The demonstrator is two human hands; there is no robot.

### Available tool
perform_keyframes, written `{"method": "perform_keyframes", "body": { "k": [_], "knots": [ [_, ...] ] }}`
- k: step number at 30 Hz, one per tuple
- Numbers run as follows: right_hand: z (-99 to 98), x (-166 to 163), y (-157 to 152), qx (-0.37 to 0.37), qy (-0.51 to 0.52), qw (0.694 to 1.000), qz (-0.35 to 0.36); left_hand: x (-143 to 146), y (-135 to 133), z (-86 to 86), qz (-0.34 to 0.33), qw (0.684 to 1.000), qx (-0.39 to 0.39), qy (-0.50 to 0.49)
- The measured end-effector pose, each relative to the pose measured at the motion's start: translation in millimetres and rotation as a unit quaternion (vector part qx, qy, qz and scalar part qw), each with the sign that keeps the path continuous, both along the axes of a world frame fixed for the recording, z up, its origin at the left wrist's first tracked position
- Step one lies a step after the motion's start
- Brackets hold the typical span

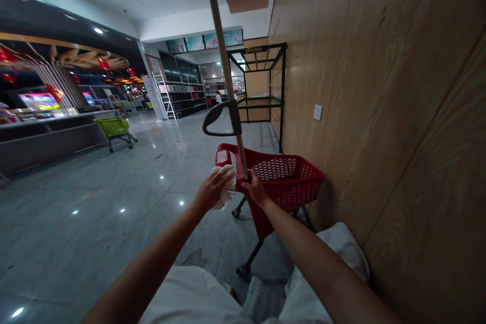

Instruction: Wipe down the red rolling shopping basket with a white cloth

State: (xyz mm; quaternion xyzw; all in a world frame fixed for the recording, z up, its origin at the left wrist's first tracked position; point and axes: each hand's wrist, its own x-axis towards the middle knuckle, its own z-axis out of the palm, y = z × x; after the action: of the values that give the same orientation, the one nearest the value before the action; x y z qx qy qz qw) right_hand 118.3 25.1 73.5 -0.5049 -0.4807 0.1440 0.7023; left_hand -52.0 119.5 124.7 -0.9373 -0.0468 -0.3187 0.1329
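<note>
My left hand (210, 190) is closed on a white cloth (228, 178) and presses it against the handle end of a red shopping cart (285, 182). My right hand (253, 187) grips the bottom of a long grey pole (224, 61) that rises to the ceiling. The pole has a dark loop handle (222, 119) partway up. The cart stands beside a wooden wall and its basket looks empty.
A wood-panelled wall (379, 111) runs along the right with a white socket (317, 112). A black metal shelf frame (266, 86) stands behind the cart. A green cart (114, 129) and a counter (45, 136) are at the left. A ladder (165, 96) and distant people stand far back on a shiny grey floor.
</note>
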Motion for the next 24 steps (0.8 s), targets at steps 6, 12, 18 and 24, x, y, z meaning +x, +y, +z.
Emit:
{"method": "perform_keyframes", "body": {
  "k": [6,12,18,24],
  "knots": [
    [0.4,7.0,-27.5,0.004,0.002,1.0,-0.002,6.5,-1.4,19.9,0.018,1.0,0.0,0.024],
    [7.3,44.4,-56.8,-0.009,-0.025,0.999,0.033,24.7,19.6,32.3,0.046,0.999,-0.023,0.007],
    [24.7,53.9,-73.2,-0.086,-0.197,0.94,-0.265,52.2,-0.5,14.5,0.039,0.998,-0.046,0.015],
    [51.7,15.4,-74.9,-0.201,-0.482,0.802,-0.289,70.8,-29.6,18.2,0.045,0.998,-0.04,0.015]
  ]
}}
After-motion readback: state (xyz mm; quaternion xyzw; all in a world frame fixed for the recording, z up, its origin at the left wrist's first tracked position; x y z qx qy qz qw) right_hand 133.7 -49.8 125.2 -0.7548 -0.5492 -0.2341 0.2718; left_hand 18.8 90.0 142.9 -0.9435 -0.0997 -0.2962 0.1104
